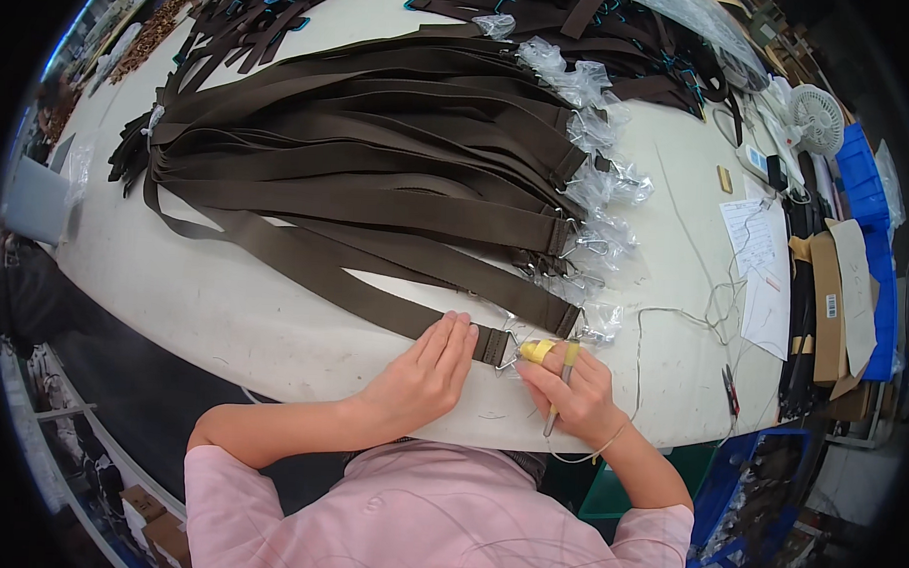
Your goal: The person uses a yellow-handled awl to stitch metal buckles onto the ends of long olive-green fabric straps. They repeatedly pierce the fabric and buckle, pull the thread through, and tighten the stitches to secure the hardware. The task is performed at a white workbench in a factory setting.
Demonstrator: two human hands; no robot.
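Observation:
A dark brown webbing strap runs from the bundle toward me and ends in a stitched fold with a metal ring or hook. My left hand lies flat on the strap just left of that stitched end, fingers stretched out together. My right hand is closed around a slim pen-like tool, beside the metal fitting. Yellow covers sit on fingers of this hand. A thin cord passes by the wrist. Whether the tool touches the strap, I cannot tell.
Beyond my hands spreads a large bundle of brown straps, with clear plastic bags over their metal ends. More straps with blue fittings lie farther back. At right are papers, red-handled snips, a fan and cardboard.

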